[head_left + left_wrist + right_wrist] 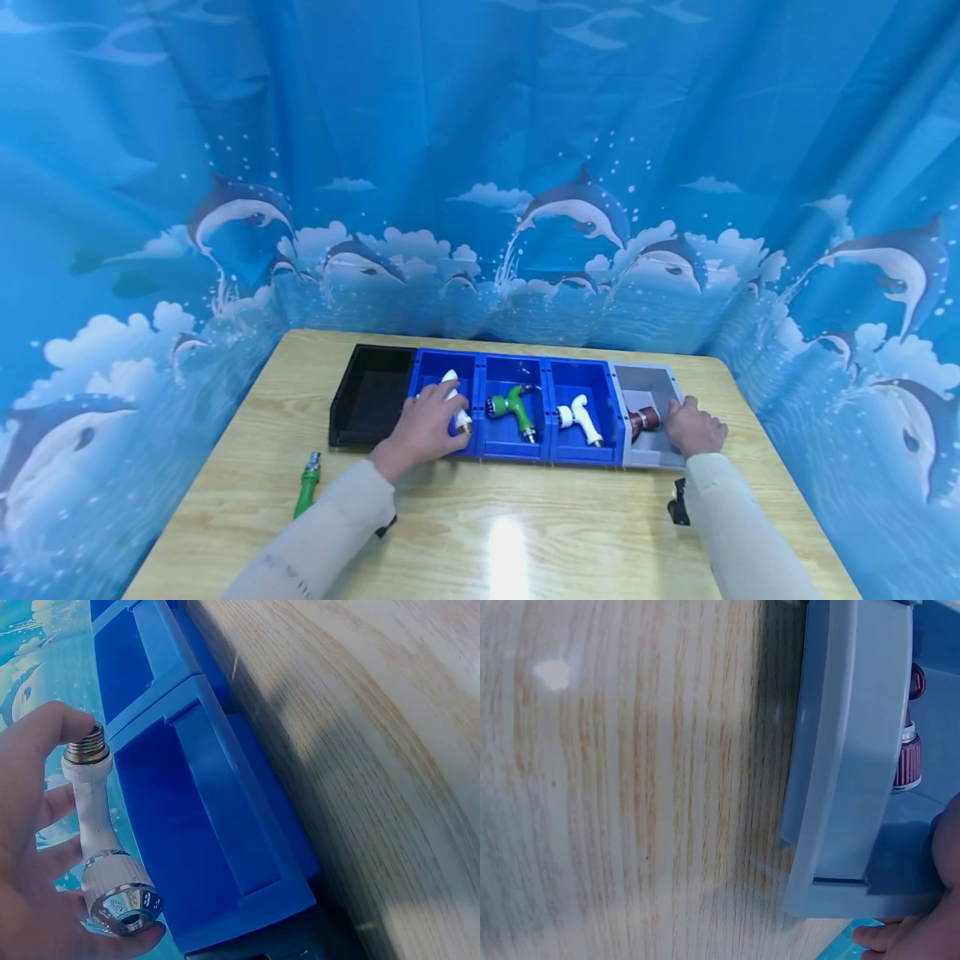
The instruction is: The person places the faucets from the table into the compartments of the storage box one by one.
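My left hand (426, 421) holds a white tap-like fitting (453, 392) over the second bin from the left, a blue one. In the left wrist view, the thumb is at the threaded metal end of the fitting (96, 817), and fingers reach round its chrome-ringed end. That blue bin (217, 802) looks bare inside. My right hand (696, 427) grips the right side wall of the grey bin (658, 457), thumb inside and fingers outside. A dark red fitting (643, 421) lies in the grey bin, also partly visible in the right wrist view.
A green fitting (514, 410) and a white fitting (580, 418) lie in the other two blue bins. At the left end of the row stands a black bin (367, 437). Another green fitting (307, 483) is on the wooden table (577, 525), partly behind my left sleeve.
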Demonstrator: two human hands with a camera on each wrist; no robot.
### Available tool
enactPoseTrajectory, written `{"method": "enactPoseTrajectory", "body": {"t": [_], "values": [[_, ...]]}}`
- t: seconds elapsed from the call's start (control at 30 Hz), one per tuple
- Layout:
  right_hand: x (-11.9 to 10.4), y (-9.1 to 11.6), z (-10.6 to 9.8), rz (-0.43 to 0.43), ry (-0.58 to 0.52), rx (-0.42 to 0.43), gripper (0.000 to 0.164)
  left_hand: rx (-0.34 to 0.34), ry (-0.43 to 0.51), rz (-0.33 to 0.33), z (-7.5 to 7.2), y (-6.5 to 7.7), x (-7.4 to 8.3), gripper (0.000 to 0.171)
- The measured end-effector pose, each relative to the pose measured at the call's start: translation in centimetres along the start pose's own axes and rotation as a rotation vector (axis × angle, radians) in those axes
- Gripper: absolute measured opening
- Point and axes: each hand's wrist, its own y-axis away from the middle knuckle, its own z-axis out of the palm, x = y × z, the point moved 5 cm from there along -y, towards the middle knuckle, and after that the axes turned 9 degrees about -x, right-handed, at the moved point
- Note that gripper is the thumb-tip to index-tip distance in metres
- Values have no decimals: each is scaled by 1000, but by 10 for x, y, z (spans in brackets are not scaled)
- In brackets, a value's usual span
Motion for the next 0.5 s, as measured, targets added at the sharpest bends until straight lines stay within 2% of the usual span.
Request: {"method": "enactPoseTrajectory", "body": {"t": [0.23, 0.5], "values": [[1, -2, 0, -3, -4, 2, 59, 13, -44, -24, 0, -8, 3, 44], [2, -3, 2, 0, -11, -10, 60, 12, -115, -17, 1, -16, 2, 44]]}}
